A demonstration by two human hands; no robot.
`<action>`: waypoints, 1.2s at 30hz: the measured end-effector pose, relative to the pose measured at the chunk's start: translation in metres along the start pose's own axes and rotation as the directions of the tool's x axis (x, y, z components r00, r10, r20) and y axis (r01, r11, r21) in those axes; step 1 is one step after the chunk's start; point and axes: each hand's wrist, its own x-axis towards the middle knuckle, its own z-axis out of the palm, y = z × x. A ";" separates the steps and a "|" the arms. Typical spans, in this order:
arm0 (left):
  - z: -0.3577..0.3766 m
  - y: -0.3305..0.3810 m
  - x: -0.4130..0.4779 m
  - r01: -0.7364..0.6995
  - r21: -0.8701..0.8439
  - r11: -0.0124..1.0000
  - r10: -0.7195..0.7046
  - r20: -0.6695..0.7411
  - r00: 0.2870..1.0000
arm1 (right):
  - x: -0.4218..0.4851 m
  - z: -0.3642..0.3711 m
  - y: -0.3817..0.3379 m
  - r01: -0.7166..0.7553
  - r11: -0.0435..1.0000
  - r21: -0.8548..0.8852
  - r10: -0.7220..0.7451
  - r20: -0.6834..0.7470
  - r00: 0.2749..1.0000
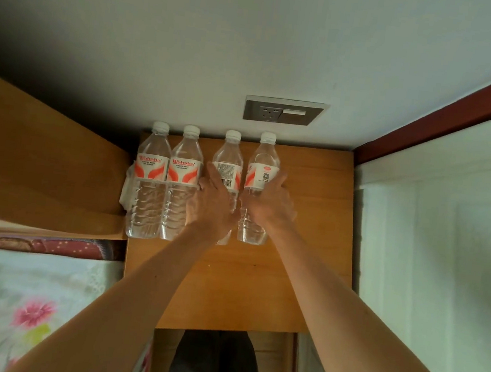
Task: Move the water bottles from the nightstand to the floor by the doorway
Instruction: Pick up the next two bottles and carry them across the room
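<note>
Several clear water bottles with white caps and red-and-white labels stand in a row at the back of the wooden nightstand (310,223), against the wall. My left hand (213,205) grips the third bottle (228,165) around its middle. My right hand (268,202) grips the rightmost bottle (262,172) in the same way. The two left bottles (150,181) (182,184) stand side by side, untouched, close to my left hand. All bottles are upright on the nightstand top.
A wooden headboard (42,162) and a bed with a floral cover (26,298) lie to the left. A wall socket (283,112) sits above the bottles. A white panel with a dark red frame (448,224) borders the right. White tissue (127,190) sticks out behind the leftmost bottle.
</note>
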 end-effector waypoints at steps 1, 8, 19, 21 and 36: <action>0.001 0.001 0.000 0.012 -0.018 1.000 -0.012 0.006 1.000 | 0.000 0.001 0.001 0.000 1.000 0.002 0.000 0.001 1.000; -0.006 0.008 0.000 0.046 -0.006 0.999 -0.045 0.017 0.999 | 0.005 -0.002 0.001 -0.022 1.000 0.001 0.022 0.032 0.999; 0.004 0.003 -0.003 0.005 -0.208 0.978 -0.020 -0.072 0.997 | -0.001 -0.005 0.007 0.003 0.996 0.091 -0.003 0.003 1.000; 0.000 0.005 -0.008 -0.019 -0.219 0.976 -0.003 -0.102 0.995 | -0.008 -0.008 0.012 0.014 0.997 0.082 -0.013 -0.010 1.000; -0.082 -0.004 -0.089 -0.184 -0.397 0.899 0.123 -0.174 0.977 | -0.119 -0.070 0.004 0.135 0.971 0.198 -0.113 -0.119 0.986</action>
